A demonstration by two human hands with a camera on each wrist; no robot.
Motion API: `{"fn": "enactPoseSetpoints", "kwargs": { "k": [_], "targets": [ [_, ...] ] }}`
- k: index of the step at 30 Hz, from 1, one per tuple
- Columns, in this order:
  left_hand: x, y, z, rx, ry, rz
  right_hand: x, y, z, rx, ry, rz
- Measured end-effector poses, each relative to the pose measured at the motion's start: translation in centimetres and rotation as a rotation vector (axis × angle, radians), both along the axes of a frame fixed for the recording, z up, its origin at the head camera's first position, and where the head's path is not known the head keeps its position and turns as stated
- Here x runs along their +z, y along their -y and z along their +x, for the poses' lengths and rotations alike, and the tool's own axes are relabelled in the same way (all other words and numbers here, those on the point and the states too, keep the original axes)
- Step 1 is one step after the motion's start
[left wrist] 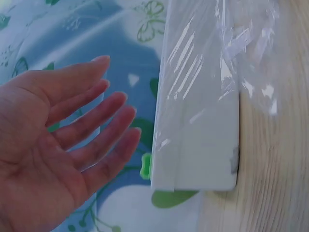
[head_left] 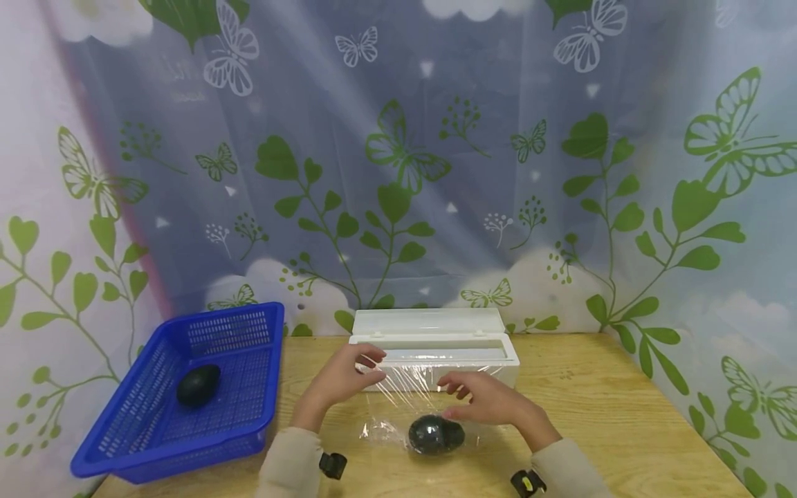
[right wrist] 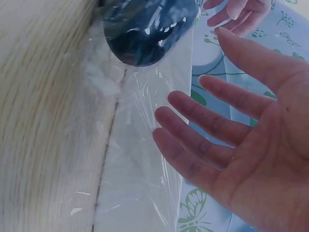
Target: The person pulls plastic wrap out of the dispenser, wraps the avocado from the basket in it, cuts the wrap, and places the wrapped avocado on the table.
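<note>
A dark avocado (head_left: 436, 434) lies on the table with clear cling film (head_left: 398, 401) over it. The film stretches from the white cling film dispenser box (head_left: 436, 349), whose lid stands raised. My left hand (head_left: 349, 373) hovers at the box's left front, its fingers apart and holding nothing. In the left wrist view the fingers are spread beside the box, near a green slider (left wrist: 146, 166). My right hand (head_left: 479, 398) is above and just right of the avocado, its fingers loosely bent around nothing. The right wrist view shows the film-covered avocado (right wrist: 149, 31) beyond the fingertips.
A blue plastic basket (head_left: 270, 387) stands at the table's left, with a second dark avocado (head_left: 199, 385) in it. The wooden table (head_left: 591, 387) runs back to a printed curtain (head_left: 436, 228) directly behind the box.
</note>
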State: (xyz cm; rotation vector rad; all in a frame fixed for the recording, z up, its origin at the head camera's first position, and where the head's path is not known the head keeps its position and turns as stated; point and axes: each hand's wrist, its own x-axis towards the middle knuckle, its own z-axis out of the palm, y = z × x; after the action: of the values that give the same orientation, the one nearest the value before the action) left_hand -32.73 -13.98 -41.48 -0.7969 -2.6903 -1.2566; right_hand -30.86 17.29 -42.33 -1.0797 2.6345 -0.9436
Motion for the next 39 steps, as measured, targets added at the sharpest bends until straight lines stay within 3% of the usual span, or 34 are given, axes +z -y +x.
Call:
{"fn": "enactPoseSetpoints", "kwargs": {
  "k": [8,14,25,35,39],
  "targets": [
    [-0.3,1.3,-0.6,0.198,-0.068,0.047,0.4,-0.2,0.1,0.006,-0.024,-0.017],
    [-1.5,1.8,-1.3,0.27,-0.112,0.026,0.5,-0.3,0.1,0.007,-0.023,-0.02],
    [-3.6,1.5,-2.5,0.338,0.046,0.029,0.5,-0.5,-0.2,0.001,-0.003,-0.022],
    [-4.0,1.7,-2.5,0.315,0.011,0.068,0.5,-0.6,-0.2,0.0,-0.014,-0.03],
    [-4.5,2.1,-2.7,0.315,0.071,0.138,0.5,-0.7,-0.2,-0.004,0.001,-0.03]
  ]
}}
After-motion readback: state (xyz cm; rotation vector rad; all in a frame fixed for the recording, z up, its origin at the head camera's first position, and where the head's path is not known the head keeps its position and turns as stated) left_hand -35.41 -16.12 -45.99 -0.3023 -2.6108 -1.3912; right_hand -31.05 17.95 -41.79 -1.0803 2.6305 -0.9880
